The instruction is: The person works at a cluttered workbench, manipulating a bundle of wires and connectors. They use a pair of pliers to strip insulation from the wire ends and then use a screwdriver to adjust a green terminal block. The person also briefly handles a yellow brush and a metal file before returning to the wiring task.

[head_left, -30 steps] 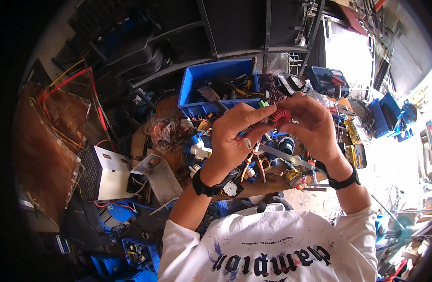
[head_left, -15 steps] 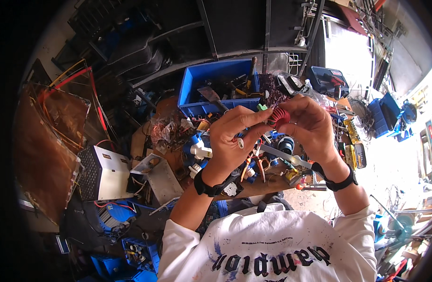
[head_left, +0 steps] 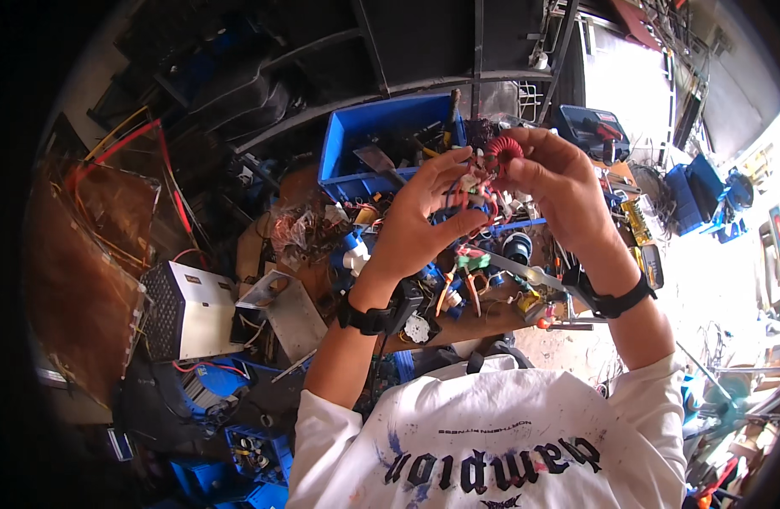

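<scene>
My right hand has its thumb and fingers closed on a red ridged ring-shaped coil, held up over the cluttered bench. My left hand, just left of it, has curved fingers round a tangle of red and dark wires with small pale parts below the coil; its exact grip is partly hidden. Below the hands, green pieces and orange-handled pliers show among a long metal strip and other parts. Both wrists wear black bands.
A blue crate of tools stands behind my hands. A dark tool case and blue bin are to the right. A metal cabinet, open metal box and rusty sheet fill the left. Loose parts and wires cover the wooden bench.
Both hands have risen with the coil. My left hand has shifted off the coil's front and turned, revealing the wire tangle beneath. Green pieces now show lower, above the pliers.
</scene>
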A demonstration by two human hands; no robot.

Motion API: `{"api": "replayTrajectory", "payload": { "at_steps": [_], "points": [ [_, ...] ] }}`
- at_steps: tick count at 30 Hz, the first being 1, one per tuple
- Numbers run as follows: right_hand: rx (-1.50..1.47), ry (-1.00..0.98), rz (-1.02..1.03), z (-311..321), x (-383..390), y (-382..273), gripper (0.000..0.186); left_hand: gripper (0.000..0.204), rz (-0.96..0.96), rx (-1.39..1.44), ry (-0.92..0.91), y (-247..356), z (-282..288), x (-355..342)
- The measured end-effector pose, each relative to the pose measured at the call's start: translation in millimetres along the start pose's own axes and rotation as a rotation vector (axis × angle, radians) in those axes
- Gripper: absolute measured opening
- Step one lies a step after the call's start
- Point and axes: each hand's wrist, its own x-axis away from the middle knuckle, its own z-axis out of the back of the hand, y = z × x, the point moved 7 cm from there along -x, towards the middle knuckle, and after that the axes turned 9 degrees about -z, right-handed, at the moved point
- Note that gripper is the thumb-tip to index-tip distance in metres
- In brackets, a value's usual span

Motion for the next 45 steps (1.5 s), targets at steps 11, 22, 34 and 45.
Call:
{"api": "replayTrajectory", "payload": {
  "at_steps": [11,22,34,45],
  "points": [
    [-0.166,-0.001,-0.022,0.0,-25.0,-2.8,0.035,0.072,0.037,-0.546,0.342,-73.0,19.5,35.5],
    [-0.086,0.143,0.021,22.2,-42.7,17.9,0.035,0.026,0.357,0.138,0.365,-138.8,38.4,69.6],
    [0.321,0.089,-0.234,62.5,-19.7,58.2,0.044,0.029,0.368,0.573,0.604,-78.7,-6.0,51.3],
    [0.524,-0.280,-0.104,61.7,36.2,33.4,0.025,0.032,0.265,0.427,0.711,-42.1,-57.0,33.5]
  ]
}}
